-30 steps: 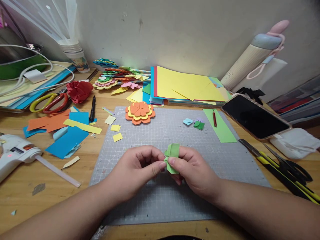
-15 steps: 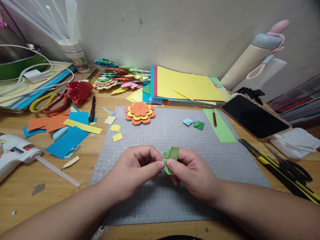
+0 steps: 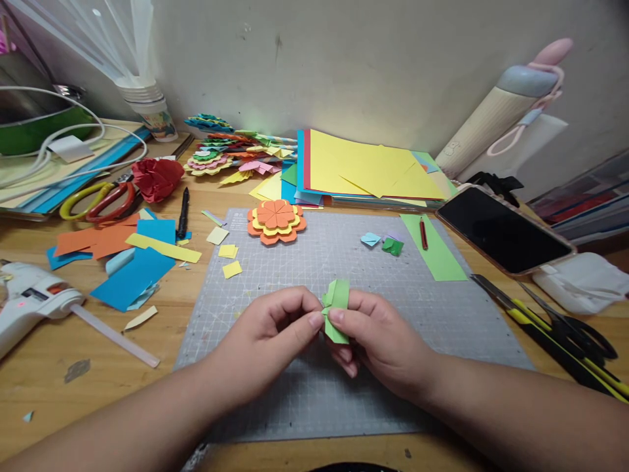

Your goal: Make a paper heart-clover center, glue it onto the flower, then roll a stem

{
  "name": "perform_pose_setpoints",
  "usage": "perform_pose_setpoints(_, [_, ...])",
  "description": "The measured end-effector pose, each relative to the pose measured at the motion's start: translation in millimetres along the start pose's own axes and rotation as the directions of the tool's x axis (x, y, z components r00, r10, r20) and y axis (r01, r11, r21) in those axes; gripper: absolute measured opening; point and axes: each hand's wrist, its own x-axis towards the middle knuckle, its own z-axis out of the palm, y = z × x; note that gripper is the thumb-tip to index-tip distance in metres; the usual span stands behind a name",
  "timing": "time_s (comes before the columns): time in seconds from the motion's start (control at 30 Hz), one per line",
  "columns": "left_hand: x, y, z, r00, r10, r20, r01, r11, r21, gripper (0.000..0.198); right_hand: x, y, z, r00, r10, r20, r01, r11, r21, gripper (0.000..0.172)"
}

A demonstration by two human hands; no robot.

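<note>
Wooden table (image 3: 98,387) is a proper craft mess, and a grey cutting mat (image 3: 442,314) takes up most of the middle. Behind it sits a stack of coloured paper sheets (image 3: 363,167), yellow on top. The only real container I can make out is the stack of paper cups (image 3: 150,111) back left, with clear plastic strips fanning out of the top one; no idea what they are.

Both hands are over the near half of the mat. The right hand (image 3: 378,334) has a closed grip on a folded green paper piece (image 3: 337,308), thumb on the front and fingers behind. The left hand (image 3: 268,334) comes in from the left, its grip pinched on the piece's left edge. So the paper sits right between the two, touching both, with the right hand holding more of it. Its long axis runs near-to-far, and the far end pokes up above the thumbs.

Small green and blue scraps (image 3: 392,246) lie well apart, further up the mat.
</note>
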Motion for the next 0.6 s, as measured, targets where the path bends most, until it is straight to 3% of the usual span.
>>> perform_pose_setpoints(0.3, [-1.9,1.9,-0.2,1.000,-0.025,-0.001,0.025,0.997,0.075,0.022,-3.8,-3.1,3.3,0.996,-0.082,0.024,0.085,0.975,-0.205,0.027])
perform_pose_setpoints(0.6, [0.5,1.5,-1.5,0.999,-0.045,-0.014,0.047,0.979,0.197,0.021,-3.9,-4.6,2.1,0.996,-0.094,0.002,0.090,0.946,-0.313,0.024])
